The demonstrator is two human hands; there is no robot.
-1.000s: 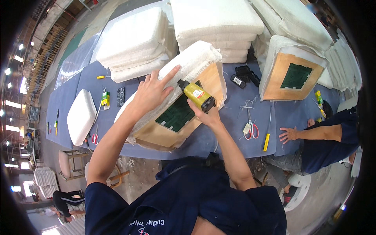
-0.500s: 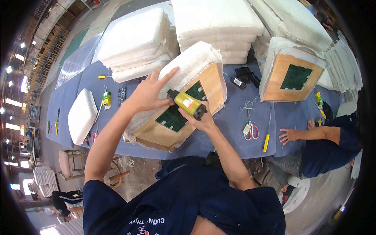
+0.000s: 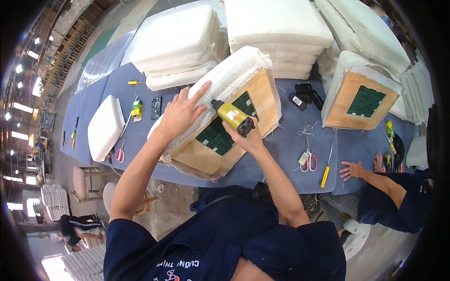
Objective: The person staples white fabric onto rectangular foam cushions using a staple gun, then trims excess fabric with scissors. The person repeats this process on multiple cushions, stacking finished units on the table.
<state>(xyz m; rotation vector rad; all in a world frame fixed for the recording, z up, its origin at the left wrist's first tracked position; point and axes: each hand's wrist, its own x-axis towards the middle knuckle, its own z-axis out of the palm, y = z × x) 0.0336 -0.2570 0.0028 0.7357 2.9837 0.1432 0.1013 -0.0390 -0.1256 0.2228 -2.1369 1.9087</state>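
Observation:
A white fabric seat cushion stands tilted on the blue-covered table, its bare plywood underside facing me. Green webbing shows through the board's square opening. My left hand, fingers spread, rests on the fabric along the cushion's upper left side. In my right hand is a yellow-green power drill with black ends, gripped below its body. The drill's black nose points left toward the fabric edge, close to my left thumb. Whether the nose touches the cushion I cannot tell.
Cushion stacks fill the table's far side. Another cushion stands at right, near a co-worker's hand. Scissors and a yellow-handled screwdriver lie right of my cushion. A white cushion and more scissors are left.
The view has shifted a little, so the table's contents appear farther right. My left hand and the drill have moved slightly up along the cushion, with the thumb a bit farther from the nose.

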